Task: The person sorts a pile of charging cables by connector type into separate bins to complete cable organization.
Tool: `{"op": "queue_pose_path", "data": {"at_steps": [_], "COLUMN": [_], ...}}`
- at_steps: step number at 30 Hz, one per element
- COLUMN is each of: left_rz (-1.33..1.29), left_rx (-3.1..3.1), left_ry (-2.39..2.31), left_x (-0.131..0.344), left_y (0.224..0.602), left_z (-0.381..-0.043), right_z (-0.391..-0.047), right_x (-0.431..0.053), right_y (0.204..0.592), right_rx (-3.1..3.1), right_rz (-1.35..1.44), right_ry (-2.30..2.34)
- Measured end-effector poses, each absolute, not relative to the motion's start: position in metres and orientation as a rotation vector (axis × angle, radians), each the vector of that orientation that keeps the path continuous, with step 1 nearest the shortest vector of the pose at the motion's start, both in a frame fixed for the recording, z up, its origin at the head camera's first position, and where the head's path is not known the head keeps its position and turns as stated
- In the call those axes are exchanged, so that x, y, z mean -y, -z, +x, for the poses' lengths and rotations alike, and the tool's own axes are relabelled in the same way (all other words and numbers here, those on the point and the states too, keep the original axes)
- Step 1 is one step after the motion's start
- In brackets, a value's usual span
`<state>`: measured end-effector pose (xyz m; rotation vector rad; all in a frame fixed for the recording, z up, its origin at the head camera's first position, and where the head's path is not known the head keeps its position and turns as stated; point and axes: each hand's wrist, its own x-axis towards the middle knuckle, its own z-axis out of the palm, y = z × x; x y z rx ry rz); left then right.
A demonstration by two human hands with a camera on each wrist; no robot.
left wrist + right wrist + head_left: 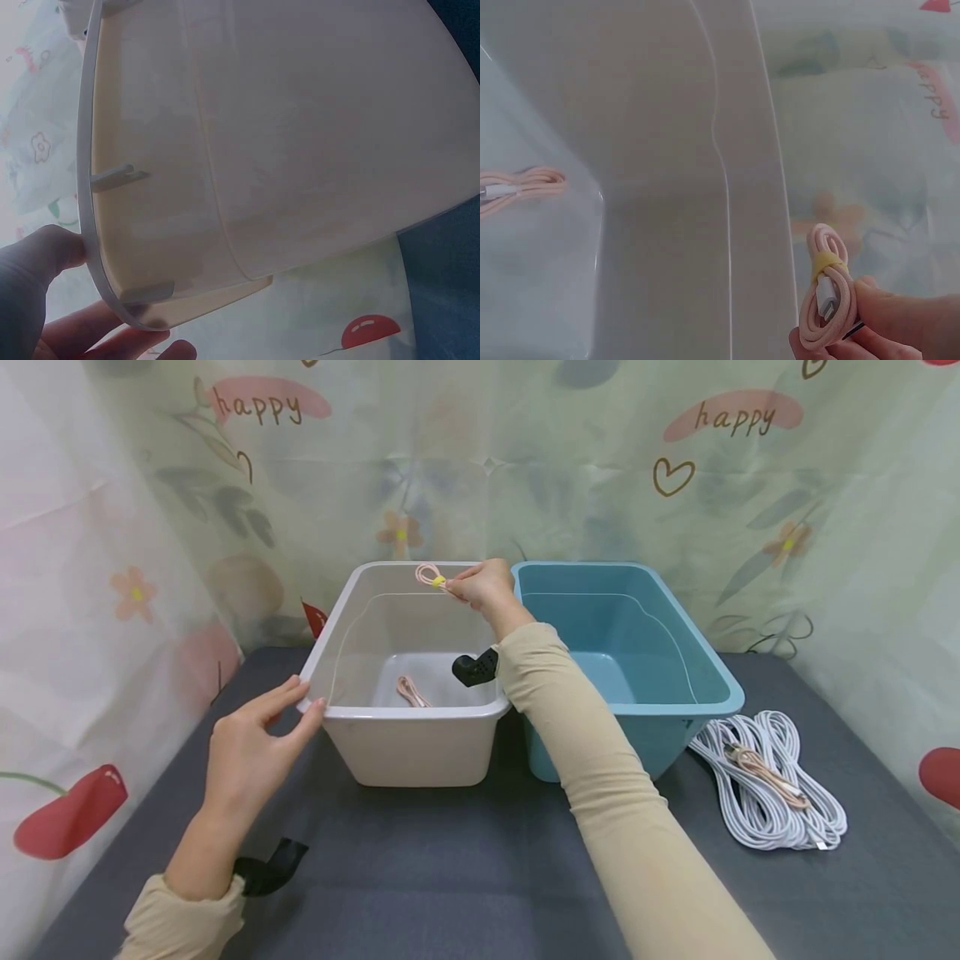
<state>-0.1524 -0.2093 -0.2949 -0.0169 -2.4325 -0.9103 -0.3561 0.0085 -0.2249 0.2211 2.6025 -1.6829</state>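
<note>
A coiled pink USB cable (829,300) with a yellow tie and a white plug is pinched between the thumb and fingers of my right hand (486,587). That hand is up at the far rim of the light grey plastic bin (408,713). On the bin's floor lies another pink coiled cable (411,691). My left hand (251,752) grips the near left corner of the same bin's rim, thumb on one side and fingers on the other, as the left wrist view shows (67,315).
A blue plastic bin (675,708) stands just right of the grey one. To its right, a large coiled white cable (817,802) lies on the dark tablecloth (420,877), with a pink cable (768,779) on top. Printed curtains (487,477) hang behind and at both sides.
</note>
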Motion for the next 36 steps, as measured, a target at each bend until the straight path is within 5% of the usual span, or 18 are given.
{"op": "queue_pose_path", "data": {"at_steps": [24, 36], "left_rz": [-0.018, -0.018], "left_rx": [2.414, 2.414], "left_ry": [0.903, 0.909], "left_x": [0.21, 0.21], "left_y": [0.294, 0.296], "left_z": [-0.154, -0.155], "right_z": [-0.357, -0.333], "right_x": [-0.011, -0.033], "right_y": [0.222, 0.187], "right_rx": [-2.652, -2.401], "right_rz": [0.041, -0.116], "right_ry": [1.459, 1.644]}}
